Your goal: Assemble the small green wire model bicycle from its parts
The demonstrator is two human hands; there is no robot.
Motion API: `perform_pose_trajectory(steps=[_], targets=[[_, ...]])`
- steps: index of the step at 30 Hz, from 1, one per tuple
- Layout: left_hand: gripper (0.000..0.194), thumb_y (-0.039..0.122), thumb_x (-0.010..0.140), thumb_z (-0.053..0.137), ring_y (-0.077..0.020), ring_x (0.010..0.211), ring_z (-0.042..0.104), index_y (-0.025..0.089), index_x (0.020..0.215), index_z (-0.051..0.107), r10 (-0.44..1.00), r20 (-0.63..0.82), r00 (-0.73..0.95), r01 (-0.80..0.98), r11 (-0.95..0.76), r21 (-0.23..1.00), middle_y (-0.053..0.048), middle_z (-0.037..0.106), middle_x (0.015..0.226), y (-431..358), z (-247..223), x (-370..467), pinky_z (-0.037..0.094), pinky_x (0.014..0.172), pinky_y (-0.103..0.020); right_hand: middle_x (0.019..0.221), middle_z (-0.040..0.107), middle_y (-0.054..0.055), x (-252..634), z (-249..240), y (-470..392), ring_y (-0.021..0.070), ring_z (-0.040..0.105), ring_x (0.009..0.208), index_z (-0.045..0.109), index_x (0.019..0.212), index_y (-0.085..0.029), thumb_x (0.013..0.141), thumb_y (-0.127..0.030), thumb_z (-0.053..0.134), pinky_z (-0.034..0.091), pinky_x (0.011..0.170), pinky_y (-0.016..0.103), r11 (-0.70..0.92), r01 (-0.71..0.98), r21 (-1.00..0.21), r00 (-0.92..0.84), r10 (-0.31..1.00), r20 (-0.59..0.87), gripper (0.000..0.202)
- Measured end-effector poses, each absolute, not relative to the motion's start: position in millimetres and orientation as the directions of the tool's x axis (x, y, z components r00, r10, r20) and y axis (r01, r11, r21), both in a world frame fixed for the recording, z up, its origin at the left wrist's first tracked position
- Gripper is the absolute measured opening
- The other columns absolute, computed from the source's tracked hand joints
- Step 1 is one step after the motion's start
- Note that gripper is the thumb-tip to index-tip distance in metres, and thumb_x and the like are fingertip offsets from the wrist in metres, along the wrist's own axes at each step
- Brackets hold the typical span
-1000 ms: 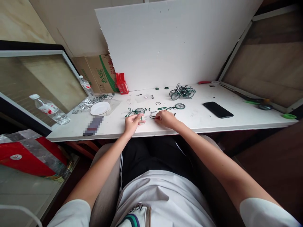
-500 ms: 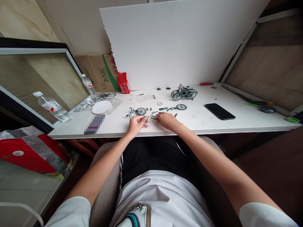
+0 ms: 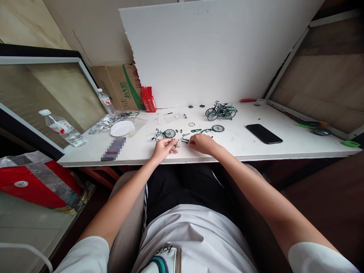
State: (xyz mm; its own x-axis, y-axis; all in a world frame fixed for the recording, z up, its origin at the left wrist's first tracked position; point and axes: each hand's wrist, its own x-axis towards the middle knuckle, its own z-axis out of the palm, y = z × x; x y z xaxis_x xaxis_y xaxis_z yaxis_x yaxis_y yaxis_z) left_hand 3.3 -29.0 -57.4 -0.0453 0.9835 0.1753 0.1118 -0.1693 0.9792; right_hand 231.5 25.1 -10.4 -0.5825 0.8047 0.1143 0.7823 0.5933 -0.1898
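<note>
Near the table's front edge, my left hand [image 3: 165, 149] pinches a small green model bicycle part [image 3: 176, 144] between thumb and fingers. Just behind that hand lies a partly built green model bicycle [image 3: 163, 134] with one spoked wheel. My right hand [image 3: 202, 143] is low over the table with its fingers curled down; what they hold, if anything, is hidden. Small dark green pieces [image 3: 185, 140] lie by its fingertips. A grey stem-like piece [image 3: 184, 135] sits between the hands. Beyond my right hand are a flat green piece [image 3: 196, 131] and a loose wheel with a fender [image 3: 218, 128].
Model bicycles [image 3: 221, 111] stand together at the back of the white table [image 3: 239, 148]. A black phone [image 3: 264, 134] lies to the right. On the left are a white plate [image 3: 122, 128], water bottles [image 3: 64, 129] and part frames [image 3: 127, 115]. A red box [image 3: 148, 99] stands behind.
My right hand has shifted slightly right and nearer to me, uncovering more of the small dark green pieces. My left hand stays almost in place, still pinching the small part.
</note>
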Motion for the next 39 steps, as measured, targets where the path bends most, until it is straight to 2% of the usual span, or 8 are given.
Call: perform_pose_trajectory(steps=[8, 15, 22, 30, 32, 34, 36, 39], targets=[[0.059, 0.069, 0.085, 0.076, -0.0193, 0.064, 0.076, 0.011, 0.097, 0.075, 0.984, 0.176, -0.005, 0.127, -0.174, 0.977, -0.016, 0.082, 0.093, -29.7, -58.2, 2.9, 0.048, 0.056, -0.024, 0.11, 0.08, 0.01, 226.5, -7.2, 17.3, 0.0251, 0.073, 0.094, 0.078, 0.103, -0.021, 0.1, -0.026, 0.061, 0.043, 0.071, 0.028, 0.613, 0.781, -0.115, -0.605, 0.79, 0.101, 0.019], [0.055, 0.066, 0.087, 0.076, -0.0184, 0.063, 0.076, 0.012, 0.095, 0.076, 0.983, 0.181, 0.019, 0.163, -0.182, 0.97, -0.015, 0.082, 0.093, -31.5, -57.9, 4.1, 0.047, 0.055, -0.023, 0.114, 0.079, 0.015, 216.7, -4.7, 6.8, 0.0281, 0.075, 0.1, 0.078, 0.105, -0.018, 0.103, -0.028, 0.055, 0.05, 0.08, 0.03, 0.596, 0.802, -0.032, -0.591, 0.801, 0.096, 0.025], [0.054, 0.066, 0.086, 0.076, -0.0178, 0.063, 0.075, 0.012, 0.093, 0.075, 0.981, 0.188, 0.036, 0.167, -0.192, 0.967, -0.015, 0.081, 0.092, -30.8, -59.4, 3.9, 0.047, 0.054, -0.023, 0.121, 0.077, 0.019, 208.6, -2.1, -2.8, 0.0314, 0.074, 0.11, 0.077, 0.111, -0.015, 0.105, -0.024, 0.048, 0.054, 0.089, 0.036, 0.534, 0.845, -0.003, -0.533, 0.843, 0.077, 0.031], [0.051, 0.064, 0.086, 0.077, -0.0096, 0.05, 0.059, 0.013, 0.092, 0.076, 0.972, 0.231, 0.048, 0.158, -0.236, 0.959, -0.01, 0.08, 0.086, -30.5, -60.4, 3.9, 0.049, 0.051, -0.023, 0.122, 0.073, 0.025, 209.3, -20.8, 4.8, 0.0343, 0.071, 0.115, 0.072, 0.12, -0.008, 0.108, -0.02, 0.039, 0.056, 0.088, 0.038, 0.575, 0.815, 0.072, -0.579, 0.808, 0.111, 0.037], [0.051, 0.064, 0.087, 0.077, -0.0088, 0.048, 0.056, 0.013, 0.092, 0.077, 0.97, 0.239, 0.051, 0.152, -0.244, 0.958, -0.01, 0.08, 0.086, -30.7, -60.4, 4.9, 0.048, 0.049, -0.023, 0.122, 0.072, 0.025, 213.0, -22.0, 9.2, 0.0337, 0.07, 0.115, 0.07, 0.119, -0.009, 0.109, -0.023, 0.04, 0.055, 0.086, 0.037, 0.595, 0.804, 0.02, -0.593, 0.798, 0.107, 0.034], [0.051, 0.063, 0.087, 0.076, -0.008, 0.047, 0.052, 0.013, 0.092, 0.077, 0.966, 0.257, 0.036, 0.15, -0.26, 0.954, -0.01, 0.08, 0.086, -30.8, -60.9, 5.9, 0.045, 0.047, -0.024, 0.121, 0.073, 0.022, 217.2, -22.4, 15.5, 0.0314, 0.07, 0.109, 0.068, 0.116, -0.012, 0.109, -0.024, 0.044, 0.053, 0.084, 0.036, 0.614, 0.785, -0.089, -0.603, 0.788, 0.123, 0.028], [0.05, 0.063, 0.088, 0.076, -0.0071, 0.045, 0.048, 0.013, 0.09, 0.076, 0.958, 0.286, 0.015, 0.153, -0.285, 0.946, -0.01, 0.08, 0.087, -30.7, -61.7, 6.7, 0.042, 0.045, -0.024, 0.114, 0.073, 0.019, 220.6, -23.0, 22.8, 0.0274, 0.069, 0.099, 0.066, 0.109, -0.014, 0.107, -0.024, 0.047, 0.052, 0.081, 0.035, 0.641, 0.727, -0.247, -0.621, 0.767, 0.162, 0.022], [0.05, 0.063, 0.088, 0.074, -0.007, 0.045, 0.045, 0.014, 0.087, 0.076, 0.949, 0.315, 0.003, 0.167, -0.311, 0.936, -0.009, 0.079, 0.087, -31.3, -62.2, 7.4, 0.038, 0.044, -0.024, 0.1, 0.071, 0.012, 222.0, -24.3, 30.6, 0.0212, 0.065, 0.086, 0.061, 0.1, -0.017, 0.107, -0.03, 0.049, 0.051, 0.079, 0.033, 0.679, 0.516, -0.522, -0.656, 0.705, 0.268, 0.019]])
